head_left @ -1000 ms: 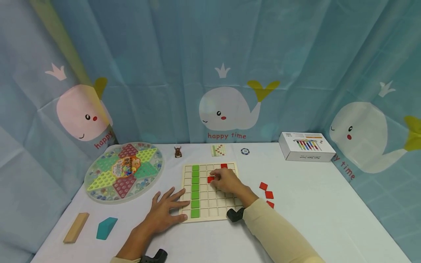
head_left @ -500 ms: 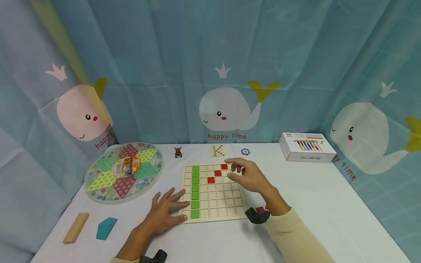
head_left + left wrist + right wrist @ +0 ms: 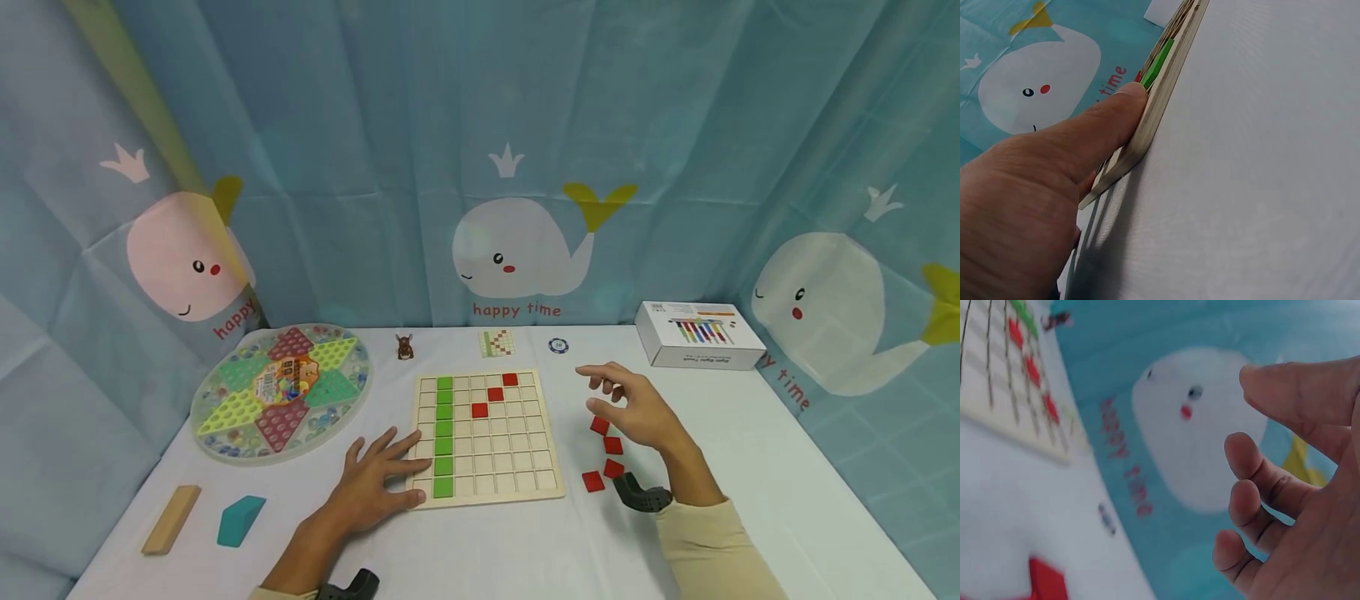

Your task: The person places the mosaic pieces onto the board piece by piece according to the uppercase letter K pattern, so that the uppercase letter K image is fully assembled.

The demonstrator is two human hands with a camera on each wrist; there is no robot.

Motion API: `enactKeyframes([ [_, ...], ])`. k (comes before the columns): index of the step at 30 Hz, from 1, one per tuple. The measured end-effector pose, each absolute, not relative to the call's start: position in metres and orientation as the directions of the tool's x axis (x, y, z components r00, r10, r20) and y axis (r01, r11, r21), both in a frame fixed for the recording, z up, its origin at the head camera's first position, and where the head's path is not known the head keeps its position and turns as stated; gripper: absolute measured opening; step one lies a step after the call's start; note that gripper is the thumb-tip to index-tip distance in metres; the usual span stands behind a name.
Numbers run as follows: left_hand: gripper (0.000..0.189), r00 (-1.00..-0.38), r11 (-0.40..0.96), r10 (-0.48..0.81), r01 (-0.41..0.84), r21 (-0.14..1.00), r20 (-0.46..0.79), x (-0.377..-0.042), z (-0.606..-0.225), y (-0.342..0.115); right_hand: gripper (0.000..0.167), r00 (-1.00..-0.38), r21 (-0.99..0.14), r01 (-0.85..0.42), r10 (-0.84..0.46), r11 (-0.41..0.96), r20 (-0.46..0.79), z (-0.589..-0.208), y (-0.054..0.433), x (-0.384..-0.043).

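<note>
A wooden grid board (image 3: 498,467) lies in the middle of the table, with a column of green tiles (image 3: 444,428) on its left side. Three red tiles (image 3: 495,394) form a diagonal near its top right. My left hand (image 3: 378,483) rests spread at the board's left edge; in the left wrist view its thumb (image 3: 1104,125) touches the near corner. My right hand (image 3: 633,408) hovers, fingers loosely bent and nothing held, above several loose red tiles (image 3: 593,482) right of the board. The right wrist view shows a gap between its thumb and fingers (image 3: 1244,456).
A Chinese checkers board (image 3: 225,375) lies at the left, with a wooden block (image 3: 172,520) and a teal block (image 3: 241,522) before it. Along the back are a small brown animal figure (image 3: 405,347), a pattern card (image 3: 497,342), a poker chip (image 3: 558,345) and a white box (image 3: 699,335).
My right hand has let go of a red tile on the board, which now completes the diagonal there, and has moved right over the loose tiles. My left hand stays put.
</note>
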State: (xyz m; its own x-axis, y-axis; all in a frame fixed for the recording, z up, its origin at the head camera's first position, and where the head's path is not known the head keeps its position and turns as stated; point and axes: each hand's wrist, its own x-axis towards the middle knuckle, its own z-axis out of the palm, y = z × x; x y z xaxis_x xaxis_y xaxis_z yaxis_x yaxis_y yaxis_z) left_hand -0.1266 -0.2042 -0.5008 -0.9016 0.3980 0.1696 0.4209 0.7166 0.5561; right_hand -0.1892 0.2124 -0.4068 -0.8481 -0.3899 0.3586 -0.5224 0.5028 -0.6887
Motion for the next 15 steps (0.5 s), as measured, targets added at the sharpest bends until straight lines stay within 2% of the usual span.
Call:
enactKeyframes([
  [7,0.050,-0.900,0.712,0.402,0.423,0.560,0.168,-0.126,-0.499,-0.204,0.039,-0.931,-0.759,-0.341,-0.312,0.554,0.191,-0.438,0.234,-0.201],
  [15,0.049,-0.900,0.709,0.399,0.426,0.562,0.178,-0.127,-0.500,-0.204,0.040,-0.955,-0.757,-0.230,-0.290,0.612,0.056,-0.463,0.244,-0.208],
])
